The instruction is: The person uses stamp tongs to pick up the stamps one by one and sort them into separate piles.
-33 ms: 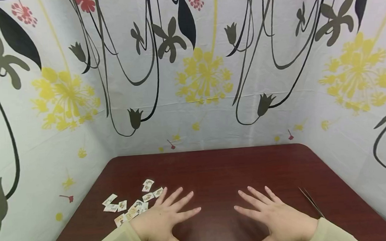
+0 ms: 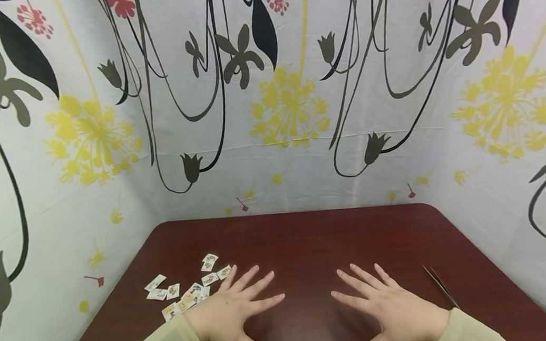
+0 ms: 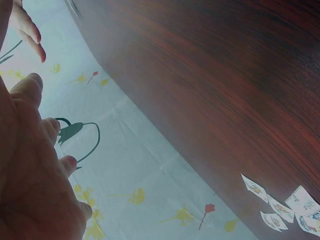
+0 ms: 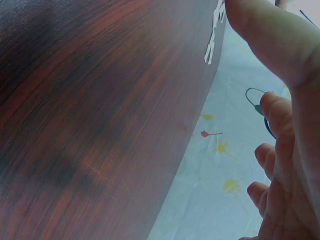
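- Over the near half of the bench [image 2: 302, 242], head view: left hand [image 2: 232, 310] and right hand [image 2: 394, 310] are hovering palm-down, well apart, both wide with fingers spread.
- Small printed slips [image 2: 189, 298] are lying on the bench left of the left hand: some loose, some overlapping, the nearest clump partly hiding behind that hand. Its outermost fingertip is overlapping one slip in this view; can't tell contact.
- Tweezers [image 2: 447, 292] are lying to the right of the right hand, tips pointing away, near end disappearing behind the right sleeve [image 2: 469, 331].
- Floral cloth [image 2: 322, 193] is hanging behind the bench and along both sides.
- Left wrist view: left hand is filling the left edge, palm showing, fingers stretching out above the bench edge line; part of the right hand is showing top left. Slips are sitting lower right, apart from the fingers, several overlapping.
- Right wrist view: right hand is occupying the right side, fingers extending, thumb side up. Slips are showing as a thin white line near the far bench edge, print too small to read.
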`<state>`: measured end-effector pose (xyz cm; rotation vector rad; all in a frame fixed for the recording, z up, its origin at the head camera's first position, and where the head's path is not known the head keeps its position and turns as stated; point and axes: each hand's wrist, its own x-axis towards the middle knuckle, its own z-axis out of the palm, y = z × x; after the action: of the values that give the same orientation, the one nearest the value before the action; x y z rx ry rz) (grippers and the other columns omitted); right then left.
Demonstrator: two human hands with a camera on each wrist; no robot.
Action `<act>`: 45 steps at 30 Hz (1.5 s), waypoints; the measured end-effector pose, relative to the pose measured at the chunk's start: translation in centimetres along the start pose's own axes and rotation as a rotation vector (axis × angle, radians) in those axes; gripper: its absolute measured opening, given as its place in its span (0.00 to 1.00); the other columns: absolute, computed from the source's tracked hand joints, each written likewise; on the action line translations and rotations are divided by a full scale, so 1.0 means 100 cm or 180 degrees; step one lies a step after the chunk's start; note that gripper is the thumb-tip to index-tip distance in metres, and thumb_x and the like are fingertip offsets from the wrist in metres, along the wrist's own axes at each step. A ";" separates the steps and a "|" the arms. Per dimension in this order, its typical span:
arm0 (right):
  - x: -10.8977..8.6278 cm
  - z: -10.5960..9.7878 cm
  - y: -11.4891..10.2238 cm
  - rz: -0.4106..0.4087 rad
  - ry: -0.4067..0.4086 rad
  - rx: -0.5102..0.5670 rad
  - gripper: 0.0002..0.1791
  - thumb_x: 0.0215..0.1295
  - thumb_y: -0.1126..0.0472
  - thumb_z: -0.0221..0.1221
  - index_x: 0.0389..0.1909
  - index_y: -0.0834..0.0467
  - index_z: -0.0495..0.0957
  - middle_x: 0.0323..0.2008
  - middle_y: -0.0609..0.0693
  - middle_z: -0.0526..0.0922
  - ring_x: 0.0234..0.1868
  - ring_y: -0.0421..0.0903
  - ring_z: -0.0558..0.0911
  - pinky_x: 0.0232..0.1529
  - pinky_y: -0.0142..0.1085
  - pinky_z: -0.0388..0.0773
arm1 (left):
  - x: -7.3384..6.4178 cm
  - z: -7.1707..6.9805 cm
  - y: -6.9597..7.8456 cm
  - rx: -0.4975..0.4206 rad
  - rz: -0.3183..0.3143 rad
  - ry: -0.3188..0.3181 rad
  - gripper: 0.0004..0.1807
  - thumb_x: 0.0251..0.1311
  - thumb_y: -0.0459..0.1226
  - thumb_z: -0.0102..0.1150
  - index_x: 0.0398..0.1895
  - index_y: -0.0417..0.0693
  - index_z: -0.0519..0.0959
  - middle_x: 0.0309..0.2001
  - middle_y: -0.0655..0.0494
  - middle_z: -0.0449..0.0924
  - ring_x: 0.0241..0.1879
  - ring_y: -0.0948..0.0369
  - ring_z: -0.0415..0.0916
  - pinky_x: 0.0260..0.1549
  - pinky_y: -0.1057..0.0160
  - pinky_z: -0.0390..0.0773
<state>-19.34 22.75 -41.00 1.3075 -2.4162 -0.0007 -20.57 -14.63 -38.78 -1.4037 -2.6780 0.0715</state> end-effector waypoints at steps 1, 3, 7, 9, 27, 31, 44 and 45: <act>0.000 0.000 0.000 -0.0016 0.0013 -0.0013 0.61 0.31 0.31 0.71 0.72 0.43 0.61 0.74 0.52 0.54 0.72 0.58 0.55 0.69 0.43 0.19 | 0.000 0.000 0.000 -0.0016 -0.0003 -0.0012 0.55 0.38 0.77 0.51 0.74 0.73 0.53 0.77 0.57 0.42 0.74 0.43 0.41 0.60 0.28 0.46; 0.001 0.001 0.001 -0.0039 0.0033 -0.0025 0.60 0.31 0.31 0.71 0.72 0.44 0.62 0.74 0.52 0.54 0.73 0.57 0.54 0.70 0.44 0.21 | -0.001 -0.001 0.000 -0.0060 -0.0012 -0.0038 0.55 0.38 0.77 0.52 0.74 0.74 0.53 0.77 0.57 0.41 0.74 0.43 0.40 0.61 0.28 0.45; 0.001 0.002 0.003 -0.0092 0.0057 -0.0032 0.59 0.32 0.30 0.70 0.71 0.47 0.64 0.73 0.53 0.55 0.74 0.54 0.51 0.71 0.42 0.26 | -0.001 -0.002 -0.001 -0.0152 -0.0004 -0.0079 0.55 0.40 0.75 0.55 0.74 0.74 0.52 0.77 0.57 0.41 0.74 0.44 0.39 0.61 0.29 0.44; 0.001 0.002 0.005 -0.0085 0.0064 -0.0041 0.57 0.35 0.29 0.68 0.71 0.48 0.64 0.73 0.53 0.57 0.73 0.53 0.54 0.71 0.39 0.28 | -0.001 -0.002 -0.002 -0.0162 0.0009 -0.0070 0.54 0.42 0.73 0.57 0.75 0.73 0.52 0.77 0.58 0.43 0.74 0.46 0.40 0.62 0.30 0.44; -0.021 0.024 0.038 0.0960 0.0117 -0.0045 0.33 0.49 0.45 0.71 0.57 0.53 0.78 0.48 0.45 0.78 0.47 0.46 0.78 0.41 0.47 0.76 | -0.010 0.029 -0.024 -0.0419 -0.0642 0.0299 0.41 0.56 0.58 0.62 0.71 0.56 0.64 0.65 0.56 0.69 0.66 0.53 0.63 0.64 0.44 0.57; -0.031 0.028 0.055 0.1419 -0.0080 0.0013 0.29 0.51 0.48 0.70 0.55 0.55 0.80 0.45 0.47 0.78 0.44 0.49 0.78 0.36 0.46 0.76 | -0.015 0.035 -0.033 -0.0571 -0.0814 0.0512 0.36 0.57 0.52 0.64 0.68 0.51 0.69 0.61 0.53 0.73 0.62 0.53 0.68 0.59 0.42 0.61; -0.077 0.039 0.089 0.2285 -0.0259 0.0101 0.33 0.51 0.48 0.70 0.56 0.61 0.78 0.44 0.56 0.79 0.43 0.57 0.79 0.32 0.53 0.75 | -0.027 0.052 -0.058 -0.1037 -0.1461 0.0552 0.32 0.62 0.49 0.61 0.66 0.44 0.70 0.63 0.46 0.72 0.63 0.45 0.65 0.58 0.36 0.58; -0.080 0.039 0.091 0.2352 -0.0274 0.0107 0.34 0.51 0.48 0.70 0.57 0.62 0.77 0.44 0.57 0.79 0.43 0.58 0.79 0.31 0.53 0.75 | -0.028 0.054 -0.060 -0.1030 -0.1493 0.0562 0.32 0.62 0.49 0.61 0.66 0.44 0.71 0.63 0.46 0.72 0.63 0.45 0.65 0.58 0.35 0.58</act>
<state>-24.09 33.66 -45.69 0.3661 -2.8337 0.1878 -24.56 -20.24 -43.76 -0.7546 -2.8700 -0.5197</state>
